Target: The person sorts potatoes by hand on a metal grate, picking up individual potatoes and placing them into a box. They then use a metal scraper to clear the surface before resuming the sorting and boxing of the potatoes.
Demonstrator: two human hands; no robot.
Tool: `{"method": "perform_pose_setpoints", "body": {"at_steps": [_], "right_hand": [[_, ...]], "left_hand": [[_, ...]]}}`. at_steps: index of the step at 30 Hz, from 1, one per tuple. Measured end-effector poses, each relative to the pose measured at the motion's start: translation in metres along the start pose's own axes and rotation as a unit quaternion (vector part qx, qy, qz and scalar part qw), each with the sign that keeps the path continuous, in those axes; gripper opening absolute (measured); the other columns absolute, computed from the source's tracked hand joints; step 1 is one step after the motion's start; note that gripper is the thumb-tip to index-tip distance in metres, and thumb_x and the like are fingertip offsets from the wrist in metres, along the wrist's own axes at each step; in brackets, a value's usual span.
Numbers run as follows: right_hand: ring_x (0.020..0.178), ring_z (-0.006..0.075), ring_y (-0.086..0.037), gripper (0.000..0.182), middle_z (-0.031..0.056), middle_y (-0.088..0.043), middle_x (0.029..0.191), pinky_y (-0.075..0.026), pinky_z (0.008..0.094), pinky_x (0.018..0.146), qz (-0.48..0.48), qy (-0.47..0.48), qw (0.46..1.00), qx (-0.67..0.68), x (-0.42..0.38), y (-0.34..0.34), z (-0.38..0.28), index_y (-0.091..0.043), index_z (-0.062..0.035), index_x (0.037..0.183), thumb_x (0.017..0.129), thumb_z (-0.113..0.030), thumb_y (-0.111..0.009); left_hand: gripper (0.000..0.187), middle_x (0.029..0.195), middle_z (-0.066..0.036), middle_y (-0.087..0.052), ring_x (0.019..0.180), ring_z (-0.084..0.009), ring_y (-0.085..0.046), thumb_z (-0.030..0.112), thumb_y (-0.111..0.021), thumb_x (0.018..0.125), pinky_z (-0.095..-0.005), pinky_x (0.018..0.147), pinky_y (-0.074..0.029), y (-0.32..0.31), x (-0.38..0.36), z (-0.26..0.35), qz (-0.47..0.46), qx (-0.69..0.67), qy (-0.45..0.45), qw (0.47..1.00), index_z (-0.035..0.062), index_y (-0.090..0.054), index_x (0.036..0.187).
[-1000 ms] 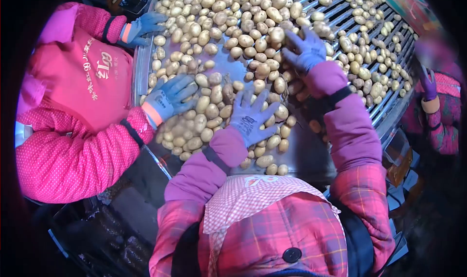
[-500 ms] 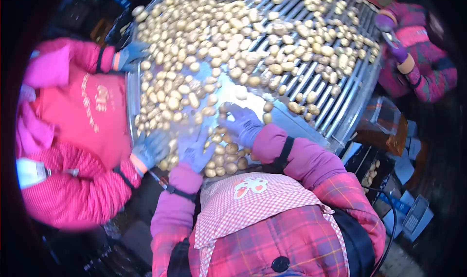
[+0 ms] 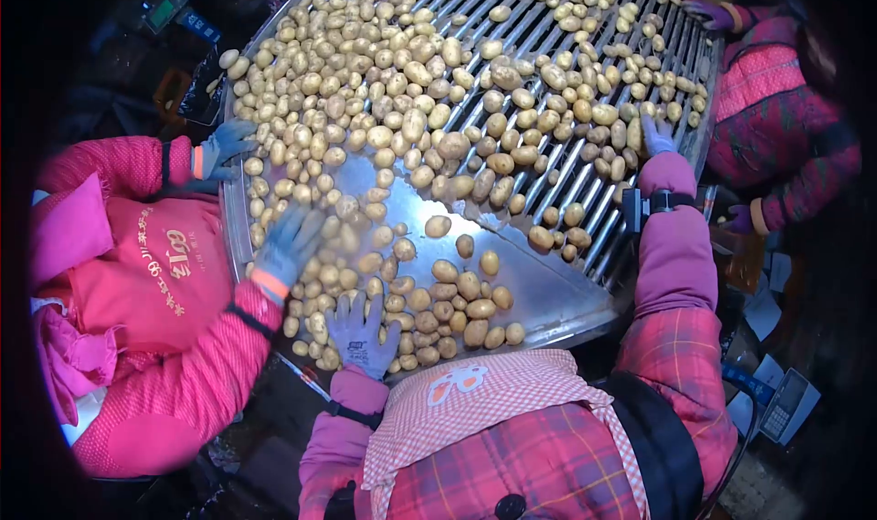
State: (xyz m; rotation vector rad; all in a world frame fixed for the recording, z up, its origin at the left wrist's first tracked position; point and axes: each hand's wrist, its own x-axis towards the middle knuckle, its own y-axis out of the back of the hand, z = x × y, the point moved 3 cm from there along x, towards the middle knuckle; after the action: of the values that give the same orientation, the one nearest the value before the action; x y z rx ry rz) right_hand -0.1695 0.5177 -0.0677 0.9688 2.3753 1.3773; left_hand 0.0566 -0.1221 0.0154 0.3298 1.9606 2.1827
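Observation:
My left hand (image 3: pixel 362 335), in a pale purple glove, lies with spread fingers on the potatoes (image 3: pixel 445 303) at the near edge of the metal table. No potato shows in its grip. My right arm reaches far out to the right, and my right hand (image 3: pixel 658 137), gloved alike, is over the roller grid (image 3: pixel 581 181) beside more potatoes. Its fingers point away from me and look stretched out; its palm side is hidden. A dark device is strapped on the right wrist.
A co-worker in a pink jacket (image 3: pixel 183 383) stands at the left, both gloved hands by the potatoes. Another person (image 3: pixel 776 109) is at the right edge. A scale (image 3: pixel 787 406) sits at the lower right, and crates stand beyond the table's left side.
My right hand has moved from the middle potatoes far to the right over the rollers. My left hand has shifted slightly nearer. The left co-worker's near hand has moved up over the potatoes.

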Motion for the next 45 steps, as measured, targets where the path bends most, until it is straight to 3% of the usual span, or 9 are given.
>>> {"method": "perform_pose_setpoints", "body": {"at_steps": [2,5,7,12,19,23,28,32,45], "right_hand": [[0.108,0.0402,-0.06,0.068,0.0197,-0.063,0.118,-0.046,0.0423,0.095,0.045,0.239,0.943,-0.227,0.0,-0.03,-0.012,-0.058,-0.0138,0.128,0.08,-0.062,-0.057],[0.099,0.0323,-0.066,0.054,0.0163,-0.07,0.094,-0.048,0.0426,0.092,-0.227,0.032,0.958,0.174,-0.064,-0.001,-0.12,-0.067,-0.0127,0.116,0.084,-0.054,-0.057],[0.113,0.0366,-0.057,0.054,0.0191,-0.058,0.124,-0.047,0.0452,0.094,-0.054,0.3,0.952,-0.013,-0.107,-0.026,-0.127,-0.061,-0.0181,0.125,0.081,-0.049,-0.064],[0.099,0.0267,-0.06,0.043,0.0119,-0.06,0.113,-0.049,0.0363,0.089,-0.344,0.317,0.846,0.255,-0.183,0.016,-0.182,-0.059,-0.0153,0.128,0.088,-0.029,-0.068],[0.126,0.0349,-0.047,0.065,0.0201,-0.046,0.14,-0.035,0.0423,0.108,-0.048,0.227,0.954,-0.188,0.056,-0.083,-0.112,-0.057,-0.0221,0.132,0.082,-0.062,-0.059],[0.131,0.0386,-0.041,0.072,0.0214,-0.042,0.142,-0.029,0.0455,0.111,-0.195,0.31,0.924,-0.11,0.001,-0.09,-0.192,-0.054,-0.0252,0.135,0.079,-0.069,-0.057],[0.135,0.0434,-0.032,0.073,0.0203,-0.04,0.144,-0.023,0.0488,0.114,-0.228,0.388,0.873,-0.187,-0.112,-0.087,-0.256,-0.05,-0.0286,0.138,0.079,-0.071,-0.055],[0.124,0.0415,-0.047,0.064,0.0219,-0.047,0.135,-0.04,0.0471,0.104,-0.332,0.406,0.843,0.122,-0.179,-0.087,-0.247,-0.055,-0.0243,0.134,0.079,-0.056,-0.065],[0.111,0.0349,-0.057,0.05,0.0176,-0.056,0.127,-0.044,0.0445,0.097,-0.194,0.382,0.901,0.067,-0.267,0.039,-0.196,-0.056,-0.0119,0.129,0.084,-0.033,-0.064]], "left_hand": [[0.06,0.13,-0.016,-0.051,0.126,-0.0412,-0.041,0.041,-0.064,0.08,-0.0624,0.107,-0.022,0.001,0.002,0.001,-0.048,-0.011,0.022,0.999,0.0153,-0.055,0.133],[0.059,0.127,-0.015,-0.052,0.124,-0.0396,-0.042,0.042,-0.065,0.079,-0.0625,0.104,-0.025,0.002,0.003,0.004,-0.033,0.003,0.025,0.999,0.0147,-0.057,0.13],[0.063,0.133,-0.017,-0.049,0.128,-0.0411,-0.039,0.041,-0.064,0.08,-0.0621,0.107,-0.022,-0.004,0.004,0.0,-0.058,-0.002,0.039,0.998,0.0137,-0.053,0.135],[0.051,0.132,-0.017,-0.052,0.122,-0.0337,-0.048,0.028,-0.063,0.085,-0.0419,0.103,-0.039,-0.001,0.006,0.004,-0.064,-0.071,0.047,0.994,0.0061,-0.054,0.131],[0.035,0.122,-0.01,-0.062,0.113,-0.0219,-0.058,0.006,-0.06,0.088,-0.0352,0.097,-0.045,0.025,0.058,0.02,-0.236,-0.62,0.178,0.727,0.0043,-0.059,0.123],[0.042,0.132,-0.011,-0.055,0.12,-0.0222,-0.053,0.005,-0.051,0.09,-0.0354,0.101,-0.042,0.011,0.086,0.013,-0.246,-0.134,-0.355,0.892,0.0054,-0.052,0.132],[0.064,0.137,-0.013,-0.048,0.125,-0.0353,-0.044,0.034,-0.07,0.076,-0.0526,0.107,-0.03,-0.005,0.015,-0.004,-0.069,-0.121,0.104,0.985,0.0135,-0.053,0.134],[0.068,0.132,-0.016,-0.05,0.124,-0.0378,-0.041,0.038,-0.071,0.073,-0.0597,0.106,-0.023,-0.003,0.003,-0.004,-0.02,-0.021,0.063,0.998,0.0124,-0.053,0.133],[0.061,0.13,-0.014,-0.048,0.127,-0.0396,-0.039,0.05,-0.065,0.077,-0.0544,0.101,-0.03,0.002,-0.004,0.031,-0.029,-0.087,-0.109,0.99,0.0183,-0.055,0.128]]}}
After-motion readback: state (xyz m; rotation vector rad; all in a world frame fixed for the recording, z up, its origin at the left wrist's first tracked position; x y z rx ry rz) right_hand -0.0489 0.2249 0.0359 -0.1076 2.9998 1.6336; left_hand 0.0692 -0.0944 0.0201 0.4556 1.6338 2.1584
